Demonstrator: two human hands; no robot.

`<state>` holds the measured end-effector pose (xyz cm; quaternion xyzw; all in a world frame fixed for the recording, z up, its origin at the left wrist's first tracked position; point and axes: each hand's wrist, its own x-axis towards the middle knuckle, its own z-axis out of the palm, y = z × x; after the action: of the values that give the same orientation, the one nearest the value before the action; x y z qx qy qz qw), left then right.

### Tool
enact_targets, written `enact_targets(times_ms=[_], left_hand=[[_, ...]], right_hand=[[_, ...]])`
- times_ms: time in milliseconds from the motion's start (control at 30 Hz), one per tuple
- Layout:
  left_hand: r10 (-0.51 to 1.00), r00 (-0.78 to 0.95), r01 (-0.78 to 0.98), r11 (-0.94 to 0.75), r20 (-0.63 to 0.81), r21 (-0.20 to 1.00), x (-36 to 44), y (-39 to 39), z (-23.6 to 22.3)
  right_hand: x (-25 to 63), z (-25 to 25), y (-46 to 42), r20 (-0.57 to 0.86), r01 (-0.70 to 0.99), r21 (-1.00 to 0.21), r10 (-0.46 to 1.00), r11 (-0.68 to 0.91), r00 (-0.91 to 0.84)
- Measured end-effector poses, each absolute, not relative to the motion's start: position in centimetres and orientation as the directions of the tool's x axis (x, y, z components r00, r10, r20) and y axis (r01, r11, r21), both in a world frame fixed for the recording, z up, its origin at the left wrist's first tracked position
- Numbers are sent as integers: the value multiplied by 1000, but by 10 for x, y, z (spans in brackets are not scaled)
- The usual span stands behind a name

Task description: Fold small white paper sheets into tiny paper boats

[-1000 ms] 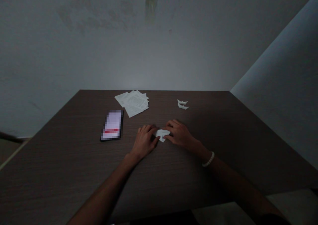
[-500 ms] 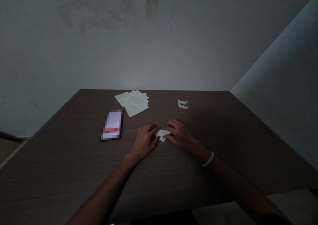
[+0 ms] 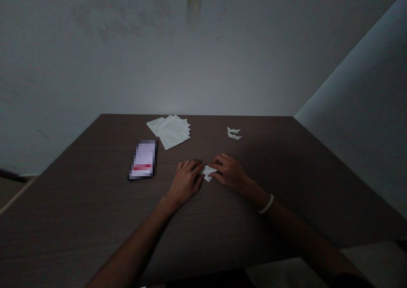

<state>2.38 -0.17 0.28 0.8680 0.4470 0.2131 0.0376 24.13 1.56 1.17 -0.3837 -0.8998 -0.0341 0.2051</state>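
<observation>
A small folded piece of white paper (image 3: 208,173) lies on the table between my two hands, its lower corner pointing toward me. My left hand (image 3: 187,180) grips its left side between thumb and fingers. On the opposite side, my right hand (image 3: 230,171) pinches the paper's right edge, thumb toward me. The fingertips cover both ends of the paper. A beaded bracelet (image 3: 266,204) circles my right wrist.
Two small folded paper boats (image 3: 234,137) sit beyond my right hand. Several printed sheets (image 3: 173,133) lie fanned at the back left. A phone (image 3: 143,159) with a blurred screen rests left of my left hand. The dark wooden table (image 3: 95,211) meets a wall behind.
Almost nothing has moved. My left fingers have shifted very slightly on the folded paper; both hands stay at its sides.
</observation>
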Motion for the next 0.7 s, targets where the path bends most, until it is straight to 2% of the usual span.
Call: enact_targets(times_ms=[233, 433, 533, 700], left_hand=[[799, 492, 741, -593, 347, 316, 24, -2, 3], [825, 470, 718, -565, 315, 407, 24, 0, 3], [832, 467, 701, -555, 299, 448, 23, 1, 0], [839, 472, 666, -540, 270, 514, 23, 4, -3]], right_hand=[[242, 9, 17, 382, 689, -160, 688, 706, -616], [239, 1, 20, 398, 616, -380, 723, 690, -564], [238, -2, 21, 388, 597, -437, 740, 672, -549], [239, -6, 22, 297, 588, -562, 805, 582, -513]])
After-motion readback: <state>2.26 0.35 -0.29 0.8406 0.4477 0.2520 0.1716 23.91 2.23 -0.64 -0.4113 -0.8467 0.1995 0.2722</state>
